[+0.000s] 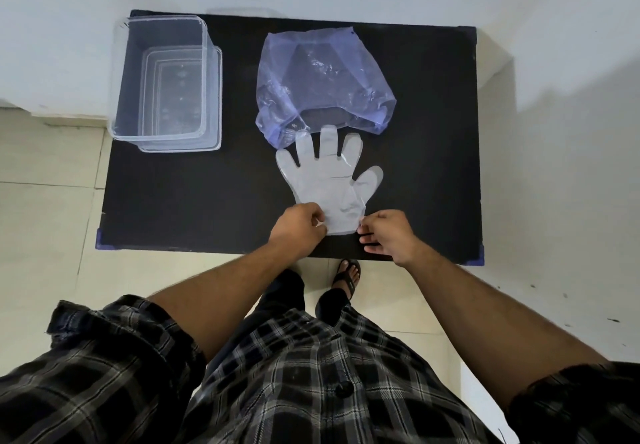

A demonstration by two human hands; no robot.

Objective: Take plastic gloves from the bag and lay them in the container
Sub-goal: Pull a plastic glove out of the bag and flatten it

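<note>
Thin, filmy plastic glove point(329, 180), cloudy and lightly creased, lying on a matt black bench point(180, 201). The bag point(322, 76) is crinkled, translucent violet plastic, catching a little shine. The container point(162, 80) is clear, glossy hard plastic. Pale floor tiles point(45, 201) look smooth; checked shirt point(311, 391) is soft cloth.

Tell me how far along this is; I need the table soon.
Done: one plastic glove is out of the purple bag, lying flat on the black table. In hand: the left hand and right hand pinch its cuff at either corner. Left: the clear container looks empty, so this glove must still go in. More plastic seems crumpled inside the bag.
</note>
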